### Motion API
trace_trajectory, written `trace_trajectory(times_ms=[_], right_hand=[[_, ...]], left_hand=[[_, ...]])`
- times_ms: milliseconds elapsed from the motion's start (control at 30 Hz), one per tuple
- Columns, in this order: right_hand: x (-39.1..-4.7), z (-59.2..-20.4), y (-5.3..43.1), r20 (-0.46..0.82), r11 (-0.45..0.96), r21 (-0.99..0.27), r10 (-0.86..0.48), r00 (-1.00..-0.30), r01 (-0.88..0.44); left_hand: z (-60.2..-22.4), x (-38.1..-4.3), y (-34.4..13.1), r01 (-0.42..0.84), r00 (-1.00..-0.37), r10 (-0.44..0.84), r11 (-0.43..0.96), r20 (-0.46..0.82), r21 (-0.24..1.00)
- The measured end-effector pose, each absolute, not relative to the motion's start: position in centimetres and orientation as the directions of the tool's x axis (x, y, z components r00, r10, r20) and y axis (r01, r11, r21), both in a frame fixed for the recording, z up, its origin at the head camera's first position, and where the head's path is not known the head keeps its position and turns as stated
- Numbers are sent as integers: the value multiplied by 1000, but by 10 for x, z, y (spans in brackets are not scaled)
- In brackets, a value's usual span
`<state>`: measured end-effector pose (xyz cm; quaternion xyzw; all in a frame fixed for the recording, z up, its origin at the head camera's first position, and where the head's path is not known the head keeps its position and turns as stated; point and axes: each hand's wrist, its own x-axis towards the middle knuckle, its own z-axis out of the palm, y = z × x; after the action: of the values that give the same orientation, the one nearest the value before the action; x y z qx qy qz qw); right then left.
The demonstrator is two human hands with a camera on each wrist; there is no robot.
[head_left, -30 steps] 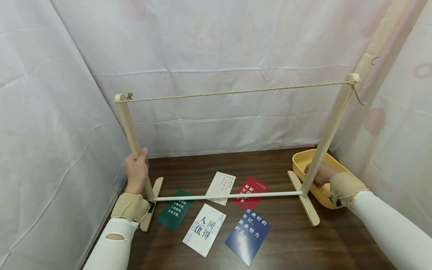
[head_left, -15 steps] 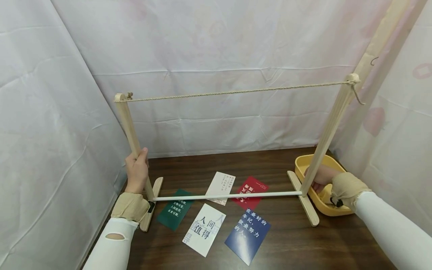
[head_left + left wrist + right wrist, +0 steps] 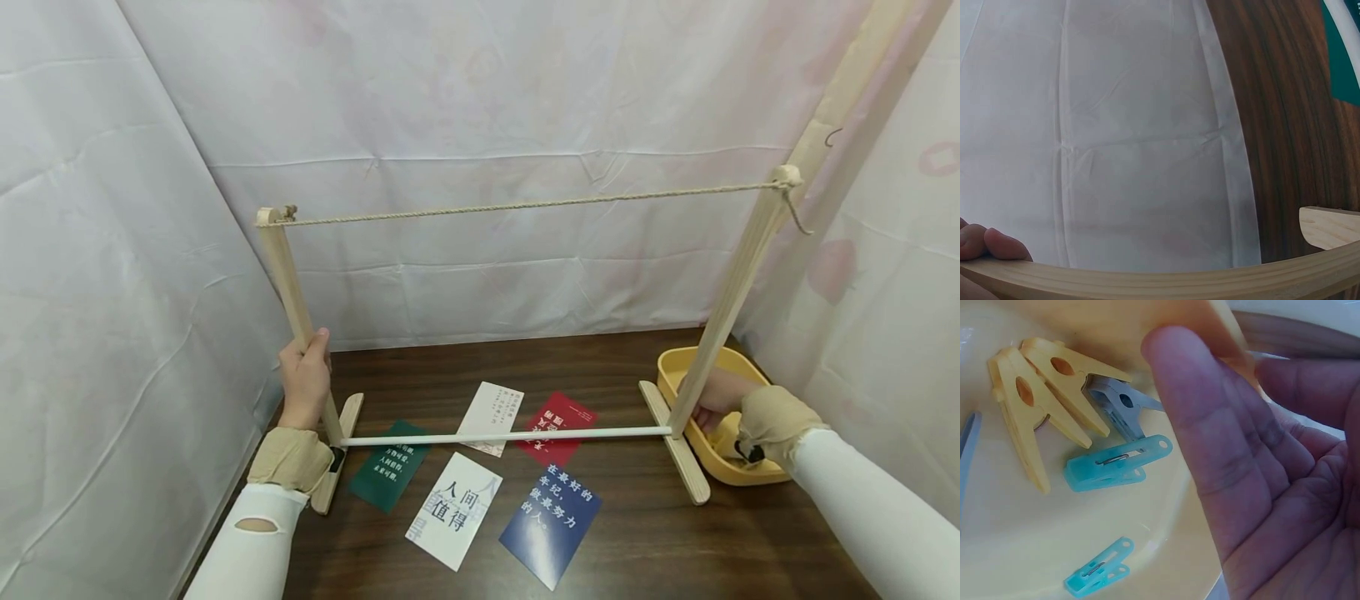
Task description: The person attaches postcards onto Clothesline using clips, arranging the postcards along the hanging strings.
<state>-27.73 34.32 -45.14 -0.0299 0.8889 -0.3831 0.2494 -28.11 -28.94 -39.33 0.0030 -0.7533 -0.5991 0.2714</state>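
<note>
My left hand (image 3: pixel 305 387) grips the left post (image 3: pixel 283 267) of a wooden stand with a string (image 3: pixel 465 209) tied across its top. At the far right, my right hand (image 3: pixel 723 392) reaches over a yellow basin (image 3: pixel 675 360), holding its wall near the right post (image 3: pixel 723 308). The right wrist view shows the fingers inside the rim and the thumb beyond it. Two yellow clothespins (image 3: pixel 1019 400), a grey clothespin (image 3: pixel 1124 400) and two teal clips (image 3: pixel 1116 465) lie in the basin, with part of another grey piece (image 3: pixel 967 447) at the left edge.
Several printed cards lie on the dark wooden table (image 3: pixel 637 542), among them a green card (image 3: pixel 386 479), a red card (image 3: pixel 558 417) and a blue card (image 3: pixel 551 525). A white rod (image 3: pixel 502 437) joins the stand's feet. White cloth (image 3: pixel 487 300) hangs behind.
The yellow basin has shifted a little toward me and to the right, together with my right hand. My left hand keeps its place on the post.
</note>
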Motion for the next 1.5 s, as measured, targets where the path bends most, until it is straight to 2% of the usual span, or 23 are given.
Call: trace_trajectory(times_ms=[267,433,700,967,1100,1267,1500], right_hand=[[-279,-453,346,-424,707,-694,-251,-870,135],[-279,-453,347,-407,699,-704,-251,-878,126],[-276,-448,348,-330,707,-706,-277,-902,41],[-278,-442,355,-239,727,-684,-304,-922,-62],[-281,-436,355,-191,741,-661,-324,-926,-123],[-284,-428,355,-186,765,-633,-301,-935,-120],[-291,-423,359,-171,787,-601,-292,-941,-135]], left_hand=[[-392,-282,-289,318,-855,-322,294,406,901],[-390,-279,-292,283,-878,-303,295,370,913],[-386,-271,-294,232,-891,-293,361,346,903],[-376,-263,-292,285,-853,-270,474,446,833],[-369,-261,-292,348,-808,-291,466,512,814],[-365,-263,-292,445,-703,-344,471,623,762],[-361,-258,-286,519,-589,-334,541,736,661]])
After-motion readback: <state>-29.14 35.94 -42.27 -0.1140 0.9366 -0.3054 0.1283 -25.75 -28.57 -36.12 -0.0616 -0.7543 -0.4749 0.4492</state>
